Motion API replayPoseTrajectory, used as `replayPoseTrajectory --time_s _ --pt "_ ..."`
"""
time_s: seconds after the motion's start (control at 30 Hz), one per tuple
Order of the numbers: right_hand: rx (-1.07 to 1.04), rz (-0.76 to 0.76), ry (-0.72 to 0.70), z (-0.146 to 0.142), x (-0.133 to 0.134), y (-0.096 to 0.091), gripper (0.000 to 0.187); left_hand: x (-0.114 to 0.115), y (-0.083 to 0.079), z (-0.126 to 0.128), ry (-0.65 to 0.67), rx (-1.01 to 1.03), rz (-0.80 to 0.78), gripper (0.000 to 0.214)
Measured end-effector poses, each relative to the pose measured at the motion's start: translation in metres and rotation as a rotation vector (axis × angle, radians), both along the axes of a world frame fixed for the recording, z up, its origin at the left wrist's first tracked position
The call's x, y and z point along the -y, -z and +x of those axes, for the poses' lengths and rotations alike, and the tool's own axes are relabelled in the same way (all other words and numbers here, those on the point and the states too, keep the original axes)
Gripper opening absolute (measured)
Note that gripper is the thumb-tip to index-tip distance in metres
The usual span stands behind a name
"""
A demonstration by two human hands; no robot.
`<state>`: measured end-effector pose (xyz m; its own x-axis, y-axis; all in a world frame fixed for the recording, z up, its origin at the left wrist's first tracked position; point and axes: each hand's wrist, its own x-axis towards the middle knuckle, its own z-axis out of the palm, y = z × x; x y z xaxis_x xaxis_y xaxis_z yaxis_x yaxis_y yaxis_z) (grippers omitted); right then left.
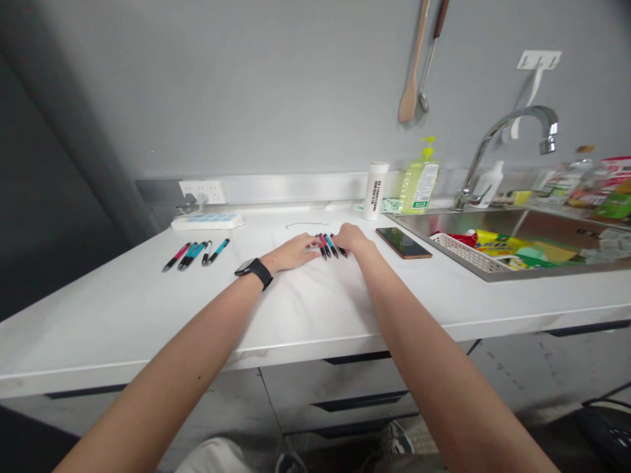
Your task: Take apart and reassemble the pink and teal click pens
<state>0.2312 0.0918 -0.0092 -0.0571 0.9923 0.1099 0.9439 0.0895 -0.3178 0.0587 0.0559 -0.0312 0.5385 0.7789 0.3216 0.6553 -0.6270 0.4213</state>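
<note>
A small row of pens point(325, 246), pink, blue and black, lies side by side on the white counter point(315, 309) between my two hands. From the left, my left hand point(294, 251) touches the row's edge, thumb and fingers apart. Curled over the right end is my right hand point(350, 238), its fingertips closed on a dark pen point(343, 251) that it partly hides. Another group of pens, including a pink pen point(176, 257) and a blue pen point(219, 251), lies spread out farther left. A black-strapped watch point(255, 270) is on my left wrist.
Right of my hands lies a phone point(403, 242), near the sink point(486, 277) with packets and a white basket point(466, 254). Behind stand a white cylinder point(375, 190) and a soap bottle point(420, 180). A power strip point(207, 221) sits at the back left.
</note>
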Motion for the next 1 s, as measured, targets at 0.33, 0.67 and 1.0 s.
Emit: replayPoseTrajectory --time_s 0.33,0.67,1.0 --pt "-0.057 0.17 -0.107 -0.011 0.0 -0.001 0.029 0.025 -0.062 -0.118 -0.655 0.853 -0.279 0.015" --pt "-0.15 0.15 -0.29 -0.034 0.014 -0.001 0.022 0.03 -0.021 -0.174 -1.131 -0.222 -0.121 0.026" --pt "-0.163 0.149 -0.383 -0.041 0.016 -0.001 0.018 0.038 -0.031 -0.151 -1.052 -0.075 -0.053 0.017"
